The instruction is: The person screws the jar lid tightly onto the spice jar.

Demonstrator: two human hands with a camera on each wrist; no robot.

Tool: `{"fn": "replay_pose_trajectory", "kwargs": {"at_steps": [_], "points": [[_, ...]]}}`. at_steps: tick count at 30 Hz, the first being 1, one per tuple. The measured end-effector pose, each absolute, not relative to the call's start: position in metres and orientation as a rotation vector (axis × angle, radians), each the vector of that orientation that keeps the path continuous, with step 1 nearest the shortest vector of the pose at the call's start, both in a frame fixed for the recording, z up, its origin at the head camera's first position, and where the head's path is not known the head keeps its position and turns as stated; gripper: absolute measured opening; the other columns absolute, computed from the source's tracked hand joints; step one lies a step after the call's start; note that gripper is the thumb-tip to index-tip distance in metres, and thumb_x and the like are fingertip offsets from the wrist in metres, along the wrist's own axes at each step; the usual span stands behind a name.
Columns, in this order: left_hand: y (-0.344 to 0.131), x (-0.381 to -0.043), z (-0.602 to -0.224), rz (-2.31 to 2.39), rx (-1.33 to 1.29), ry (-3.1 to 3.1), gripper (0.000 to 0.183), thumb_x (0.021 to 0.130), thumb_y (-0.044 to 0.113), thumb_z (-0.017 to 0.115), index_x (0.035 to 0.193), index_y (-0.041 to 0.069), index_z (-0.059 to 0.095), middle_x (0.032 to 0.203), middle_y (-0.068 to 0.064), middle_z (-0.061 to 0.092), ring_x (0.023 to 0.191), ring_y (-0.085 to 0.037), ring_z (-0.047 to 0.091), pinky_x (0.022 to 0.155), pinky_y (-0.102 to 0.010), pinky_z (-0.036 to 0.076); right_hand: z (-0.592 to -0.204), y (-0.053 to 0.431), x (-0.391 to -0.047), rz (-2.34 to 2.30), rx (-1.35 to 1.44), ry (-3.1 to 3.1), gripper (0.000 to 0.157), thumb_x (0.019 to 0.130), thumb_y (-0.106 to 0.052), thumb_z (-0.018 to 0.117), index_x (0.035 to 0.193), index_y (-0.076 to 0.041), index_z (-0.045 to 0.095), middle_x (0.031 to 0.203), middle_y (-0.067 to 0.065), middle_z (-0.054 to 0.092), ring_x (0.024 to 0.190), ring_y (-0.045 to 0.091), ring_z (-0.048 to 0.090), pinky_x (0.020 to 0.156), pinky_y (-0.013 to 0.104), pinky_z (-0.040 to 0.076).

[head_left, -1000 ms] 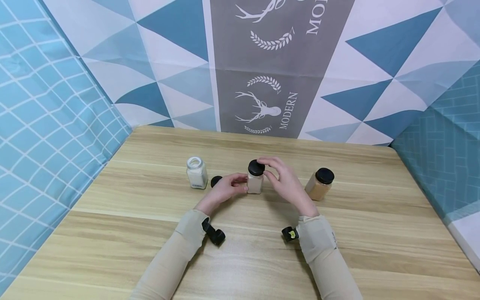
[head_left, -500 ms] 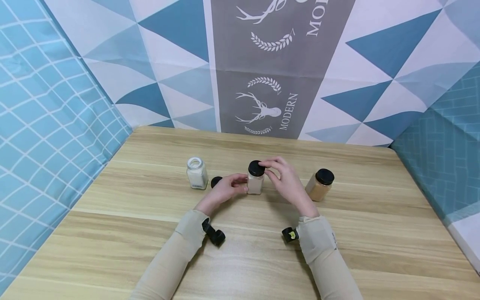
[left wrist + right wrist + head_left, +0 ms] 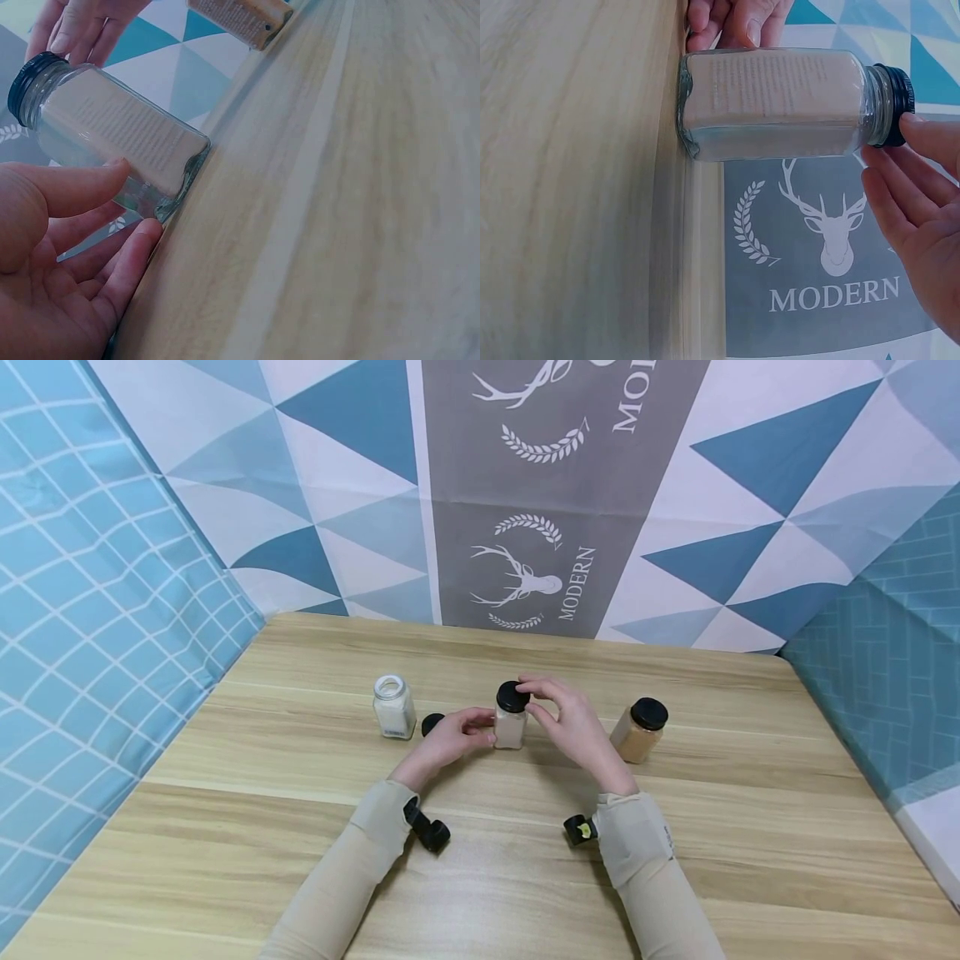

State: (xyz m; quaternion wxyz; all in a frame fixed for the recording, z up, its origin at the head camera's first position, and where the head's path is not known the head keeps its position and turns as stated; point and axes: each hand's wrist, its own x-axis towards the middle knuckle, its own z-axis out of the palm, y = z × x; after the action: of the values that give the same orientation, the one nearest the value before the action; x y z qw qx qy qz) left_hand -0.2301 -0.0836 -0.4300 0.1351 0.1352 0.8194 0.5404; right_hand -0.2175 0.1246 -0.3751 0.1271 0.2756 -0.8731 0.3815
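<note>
A square glass jar of pale powder stands upright on the table, with a black lid on top. My left hand holds its lower part between thumb and fingers. At the top, my right hand pinches the lid's rim. The left wrist view shows printed text on the jar, and my left thumb lying against its side. In the right wrist view the lid sits on the glass threads, with my right thumb and fingers around it.
An uncapped jar of white powder stands to the left. Beside it a loose black lid lies partly behind my left hand. To the right is a black-lidded jar of tan powder. A patterned cloth wall borders the table's back edge.
The fingers of my right hand have shifted slightly around the lid. My left hand and the jars have kept their places.
</note>
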Motion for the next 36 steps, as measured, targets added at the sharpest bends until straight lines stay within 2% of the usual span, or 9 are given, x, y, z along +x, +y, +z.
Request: {"fn": "replay_pose_trajectory", "kwargs": {"at_steps": [4,11,15,20,25,32,36], "points": [[-0.084,-0.229,-0.428,1.560,0.392,2.367,0.047,0.084,0.015,0.064,0.127,0.005,0.051,0.125,-0.014,0.056,0.105,-0.026,0.054,0.092,-0.038,0.043,-0.375,0.124,-0.217,1.114,0.806,-2.537,0.025,0.088,-0.009,0.059,0.112,-0.014,0.062,0.125,0.002,0.057,0.116,0.019,0.052,0.095,0.039,0.043],[-0.082,-0.214,-0.400,1.533,0.400,2.382,0.044,0.085,0.011,0.062,0.126,0.000,0.051,0.123,-0.018,0.056,0.102,-0.028,0.055,0.089,-0.037,0.044,-0.375,0.125,-0.217,1.121,0.814,-2.524,0.026,0.087,-0.005,0.058,0.111,-0.015,0.063,0.122,0.006,0.058,0.114,0.020,0.053,0.094,0.040,0.043],[-0.083,-0.216,-0.403,1.531,0.398,2.386,0.044,0.085,0.012,0.062,0.126,0.001,0.051,0.122,-0.016,0.057,0.101,-0.026,0.056,0.088,-0.035,0.045,-0.375,0.125,-0.218,1.107,0.827,-2.503,0.027,0.087,-0.005,0.059,0.112,-0.015,0.064,0.118,0.006,0.059,0.111,0.021,0.054,0.090,0.040,0.045],[-0.083,-0.224,-0.417,1.547,0.376,2.365,0.046,0.084,0.013,0.063,0.127,0.003,0.050,0.124,-0.015,0.056,0.104,-0.027,0.054,0.092,-0.039,0.043,-0.375,0.126,-0.218,1.090,0.827,-2.492,0.029,0.087,-0.005,0.059,0.114,-0.014,0.064,0.115,0.005,0.058,0.107,0.020,0.054,0.086,0.038,0.047],[-0.084,-0.231,-0.431,1.549,0.368,2.378,0.046,0.083,0.016,0.065,0.127,0.009,0.052,0.123,-0.010,0.058,0.101,-0.022,0.055,0.090,-0.035,0.043,-0.376,0.126,-0.217,1.073,0.810,-2.502,0.027,0.087,-0.006,0.059,0.113,-0.013,0.065,0.111,0.005,0.058,0.102,0.019,0.055,0.083,0.037,0.047],[-0.084,-0.230,-0.430,1.554,0.370,2.369,0.046,0.084,0.017,0.065,0.127,0.009,0.052,0.124,-0.010,0.057,0.103,-0.023,0.055,0.090,-0.036,0.043,-0.376,0.124,-0.218,1.070,0.872,-2.468,0.029,0.087,-0.003,0.058,0.115,-0.008,0.061,0.128,0.011,0.051,0.120,0.025,0.046,0.098,0.043,0.039],[-0.084,-0.229,-0.428,1.560,0.387,2.358,0.047,0.085,0.017,0.064,0.129,0.006,0.050,0.126,-0.014,0.055,0.105,-0.026,0.054,0.092,-0.039,0.042,-0.376,0.122,-0.217,1.069,0.924,-2.473,0.033,0.088,-0.001,0.055,0.120,-0.008,0.057,0.132,0.010,0.050,0.123,0.025,0.044,0.101,0.042,0.036]]}}
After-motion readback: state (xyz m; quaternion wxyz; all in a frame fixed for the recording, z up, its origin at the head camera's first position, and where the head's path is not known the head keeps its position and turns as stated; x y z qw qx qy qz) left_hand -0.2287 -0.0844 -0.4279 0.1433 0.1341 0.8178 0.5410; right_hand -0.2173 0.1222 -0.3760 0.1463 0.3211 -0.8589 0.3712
